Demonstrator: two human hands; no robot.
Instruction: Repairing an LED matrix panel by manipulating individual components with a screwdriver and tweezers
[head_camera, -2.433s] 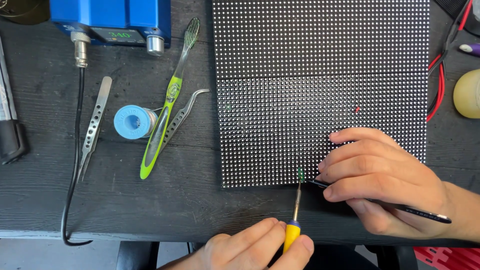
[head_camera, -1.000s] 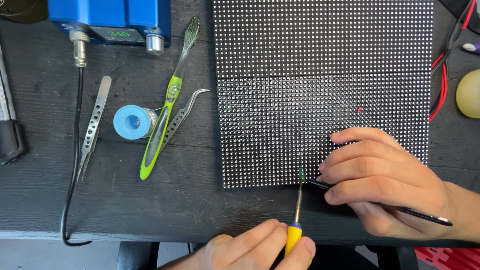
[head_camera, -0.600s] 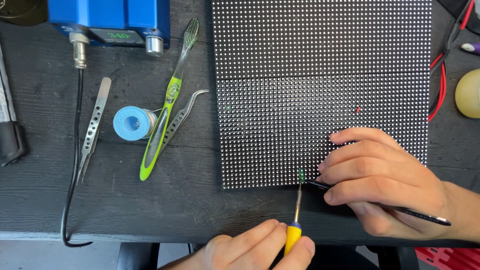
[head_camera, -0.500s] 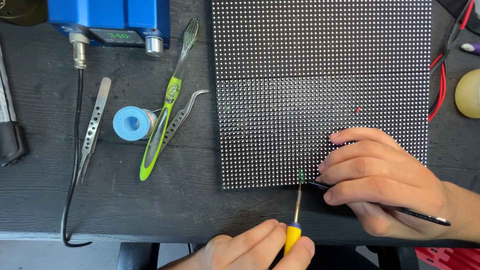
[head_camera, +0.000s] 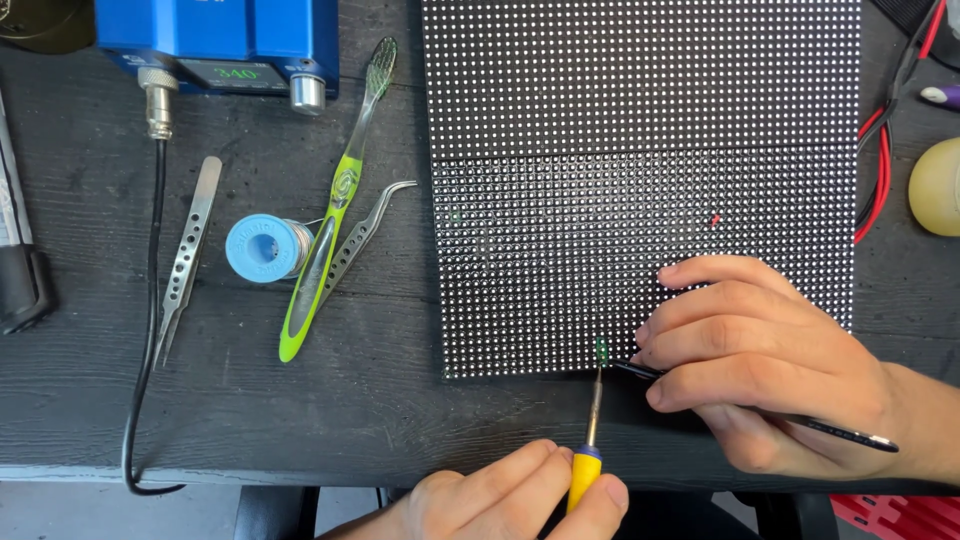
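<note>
**Tip on the bottom row, tweezers closing in**

Starting at nine o'clock on the bench (head_camera: 90, 400): straight tweezers (head_camera: 186, 255) lie idle beside the black cable (head_camera: 152, 300) running down from the blue station (head_camera: 215, 40) at eleven. Next over, the blue spool (head_camera: 260, 248), the green toothbrush (head_camera: 335, 215) and the curved tweezers (head_camera: 365, 235) sit in a cluster, touching, just left of the panel.

Now the action. Your left hand (head_camera: 510, 500), down at six o'clock, is clenched around the yellow-handled iron (head_camera: 590, 440), whose shaft points to twelve with its tip on a green spot (head_camera: 601, 350) at the bottom edge of the dotted panel (head_camera: 640, 150). Your right hand (head_camera: 770, 360), at four o'clock, rests on the panel's lower right corner and pinches thin black tweezers (head_camera: 760, 408), tips aimed at nine, right at that same spot.

Watch it here, I'd say: both tips meet at the very edge, so a slip of the iron could smear neighbouring dots or nudge the tiny part off the board. Linger too long and heat may lift the pad. Your right fingers (head_camera: 690, 330) are near the hot tip, too.

Far right, at two o'clock: red and black wires (head_camera: 880, 170) and a pale yellow ball (head_camera: 938, 187).
</note>
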